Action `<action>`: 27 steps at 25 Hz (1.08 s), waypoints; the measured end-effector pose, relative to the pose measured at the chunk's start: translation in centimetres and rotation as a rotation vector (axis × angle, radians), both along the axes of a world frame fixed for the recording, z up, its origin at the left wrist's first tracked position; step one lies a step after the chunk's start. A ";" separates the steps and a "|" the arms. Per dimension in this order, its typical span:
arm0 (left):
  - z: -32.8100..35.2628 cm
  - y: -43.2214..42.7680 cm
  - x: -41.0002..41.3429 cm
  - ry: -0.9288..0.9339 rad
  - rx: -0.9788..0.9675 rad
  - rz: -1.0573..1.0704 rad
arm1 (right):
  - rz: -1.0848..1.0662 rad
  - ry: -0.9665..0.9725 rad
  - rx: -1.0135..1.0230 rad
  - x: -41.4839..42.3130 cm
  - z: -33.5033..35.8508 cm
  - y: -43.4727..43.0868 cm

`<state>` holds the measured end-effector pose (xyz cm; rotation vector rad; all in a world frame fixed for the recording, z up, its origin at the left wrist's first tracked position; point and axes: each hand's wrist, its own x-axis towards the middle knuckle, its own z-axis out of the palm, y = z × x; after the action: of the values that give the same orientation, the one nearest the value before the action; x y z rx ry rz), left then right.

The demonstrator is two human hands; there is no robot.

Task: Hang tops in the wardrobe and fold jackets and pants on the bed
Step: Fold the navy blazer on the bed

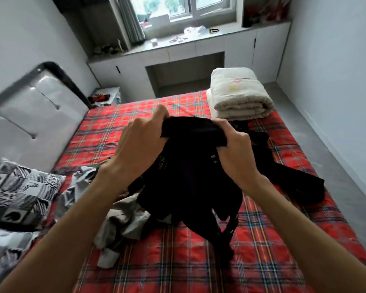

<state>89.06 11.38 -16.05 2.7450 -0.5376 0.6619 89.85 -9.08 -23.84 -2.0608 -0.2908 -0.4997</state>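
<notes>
One bed (262, 261) with a red plaid cover fills most of the view. One black garment (188, 176) is lifted above its middle. It is dark and crumpled, with small metal snaps near the top, and its lower ends hang down to the cover. More black cloth spreads on the bed to the right, and I cannot tell if it is the same piece. One folded white quilt (239, 96) lies at the far right of the bed. One black-and-white patterned pillow (19, 193) lies at the left. A heap of grey clothes (123, 223) lies just beside the black garment; how many pieces I cannot count. Two hands hold the garment: the left hand (140, 142) and the right hand (235, 153) both grip its top edge with curled fingers.
</notes>
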 end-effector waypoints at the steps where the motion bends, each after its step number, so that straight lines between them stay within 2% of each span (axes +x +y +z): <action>1: 0.1 1.3 -0.2 0.039 -0.044 0.028 | -0.015 -0.003 0.069 0.1 1.8 0.8; 3: -0.9 3.6 -0.5 0.213 -0.175 0.039 | 0.001 -0.013 0.209 0.1 5.4 2.5; 5: -4.2 5.4 -1.0 0.366 -0.196 0.077 | 0.053 -0.028 0.304 -0.2 8.3 4.4; 7: -8.3 6.5 -1.7 0.397 -0.228 0.085 | 0.083 -0.055 0.325 -0.7 9.7 5.6; 9: -11.6 6.9 -1.9 0.413 -0.370 0.062 | 0.098 -0.075 0.339 -1.0 10.3 5.8; 12: -14.3 7.2 -0.8 0.566 -0.577 0.008 | 0.074 -0.039 0.415 -0.7 10.3 4.9; 15: -16.3 7.3 -0.4 0.786 -0.582 -0.086 | 0.017 -0.024 0.422 -0.8 9.6 3.5; 17: -17.6 7.0 -0.3 0.894 -0.467 -0.127 | -0.029 -0.014 0.390 -0.7 8.9 2.5; 19: -19.3 6.3 -0.2 0.813 -0.290 -0.160 | -0.047 -0.006 0.415 -0.1 8.2 1.5; 20: -20.1 5.5 -0.3 0.749 -0.279 -0.167 | -0.046 -0.001 0.437 0.1 8.0 1.1; 24: -20.2 1.8 -0.8 0.573 -0.575 -0.145 | -0.116 0.005 0.398 0.3 8.2 -0.6; 27: -15.4 2.2 0.8 0.492 -0.700 -0.067 | -0.262 0.011 0.210 0.4 6.5 -4.5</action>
<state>89.88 13.60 -31.46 2.0952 -0.2184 0.0975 90.23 -13.59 -17.34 -1.9042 0.0396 -0.6482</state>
